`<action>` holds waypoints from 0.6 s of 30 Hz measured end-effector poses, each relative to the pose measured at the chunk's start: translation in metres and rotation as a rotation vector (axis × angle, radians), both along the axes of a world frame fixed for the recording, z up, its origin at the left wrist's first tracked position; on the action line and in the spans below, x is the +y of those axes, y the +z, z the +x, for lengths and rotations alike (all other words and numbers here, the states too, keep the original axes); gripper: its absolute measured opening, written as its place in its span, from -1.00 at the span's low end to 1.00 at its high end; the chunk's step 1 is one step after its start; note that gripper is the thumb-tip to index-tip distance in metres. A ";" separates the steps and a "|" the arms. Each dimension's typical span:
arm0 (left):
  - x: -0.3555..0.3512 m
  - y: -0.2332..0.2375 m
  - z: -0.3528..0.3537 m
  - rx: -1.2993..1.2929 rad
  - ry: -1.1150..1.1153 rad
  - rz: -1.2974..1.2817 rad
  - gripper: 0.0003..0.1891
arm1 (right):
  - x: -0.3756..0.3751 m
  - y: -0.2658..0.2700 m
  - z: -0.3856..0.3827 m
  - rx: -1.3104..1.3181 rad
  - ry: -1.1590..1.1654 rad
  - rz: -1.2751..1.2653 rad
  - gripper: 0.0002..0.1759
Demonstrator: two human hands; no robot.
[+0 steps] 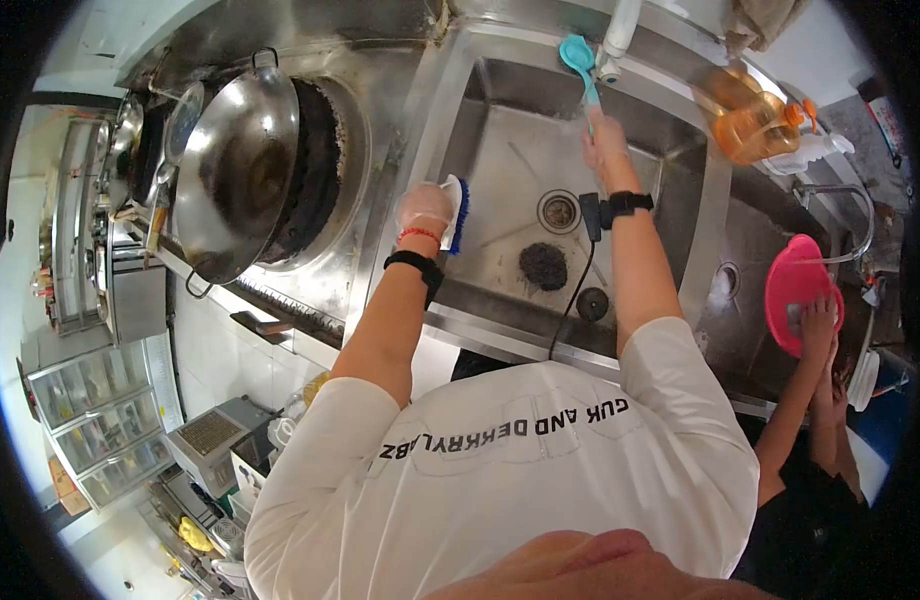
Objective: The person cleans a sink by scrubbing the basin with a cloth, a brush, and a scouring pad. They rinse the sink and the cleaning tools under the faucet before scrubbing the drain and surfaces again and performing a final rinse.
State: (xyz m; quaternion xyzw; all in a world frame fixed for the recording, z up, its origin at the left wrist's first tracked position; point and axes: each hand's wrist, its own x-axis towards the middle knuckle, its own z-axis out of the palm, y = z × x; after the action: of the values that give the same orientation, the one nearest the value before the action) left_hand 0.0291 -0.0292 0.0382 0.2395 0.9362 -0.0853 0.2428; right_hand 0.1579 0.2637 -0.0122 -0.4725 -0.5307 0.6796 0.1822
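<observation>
A white scrub brush [454,215] with blue bristles is gripped in my left hand [426,207], over the sink's left rim, with the bristles facing right. My right hand [607,145] is closed around the handle of a turquoise ladle [578,58], whose bowl points away towards the back rim near a white pipe [621,35]. Below both hands lies the steel sink [520,130]. On its floor are a dark scouring pad [543,266], the round drain [559,211] and a small black disc [592,304]. A black cable hangs from a device by my right wrist.
A large wok [238,165] rests on the stove at left. At right, another person's hands [818,325] touch a pink basin [795,285] in a second sink [715,325]. An orange bottle [755,130] stands behind. A curved faucet [860,225] reaches over the basin.
</observation>
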 end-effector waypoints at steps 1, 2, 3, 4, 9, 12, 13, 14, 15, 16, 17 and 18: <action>-0.001 0.004 0.001 -0.011 -0.010 -0.005 -0.68 | -0.009 0.008 0.012 0.008 0.018 -0.052 -0.52; -0.003 0.000 0.001 -0.011 -0.007 -0.009 -0.68 | -0.022 0.016 0.023 -0.013 -0.006 -0.074 -0.52; -0.003 -0.008 -0.002 -0.008 -0.004 -0.007 -0.68 | -0.034 0.025 0.030 -0.031 -0.030 -0.091 -0.53; -0.002 -0.010 -0.004 -0.003 0.002 -0.003 -0.68 | -0.043 0.032 0.036 -0.048 -0.052 -0.105 -0.53; -0.005 -0.015 -0.003 0.020 -0.004 0.050 -0.69 | -0.070 0.030 0.065 -0.064 -0.036 0.004 -0.61; -0.005 -0.012 -0.004 0.025 -0.003 0.048 -0.70 | -0.096 0.079 0.074 -0.024 -0.119 -0.105 -0.58; -0.005 -0.012 -0.004 0.028 -0.007 0.041 -0.70 | -0.105 0.090 0.079 0.012 -0.171 -0.142 -0.55; -0.005 -0.012 -0.004 0.018 0.016 0.043 -0.71 | -0.111 0.094 0.089 0.006 -0.128 -0.102 -0.56; -0.004 -0.012 -0.004 0.009 0.038 0.046 -0.71 | -0.112 0.097 0.102 0.000 -0.085 -0.060 -0.56; -0.003 -0.014 -0.005 -0.001 0.060 0.051 -0.72 | -0.112 0.098 0.113 -0.006 -0.042 -0.017 -0.56; -0.003 -0.016 -0.007 -0.003 0.054 0.048 -0.72 | -0.111 0.099 0.121 -0.084 0.007 0.081 -0.55; -0.003 -0.019 -0.008 -0.003 0.048 0.046 -0.72 | -0.109 0.098 0.129 -0.162 0.056 0.179 -0.53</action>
State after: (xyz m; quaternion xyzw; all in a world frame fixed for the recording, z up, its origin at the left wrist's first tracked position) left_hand 0.0209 -0.0326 0.0190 0.2225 0.9430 -0.0572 0.2408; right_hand 0.2864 0.1545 0.0863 -0.4927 -0.6153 0.5938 0.1612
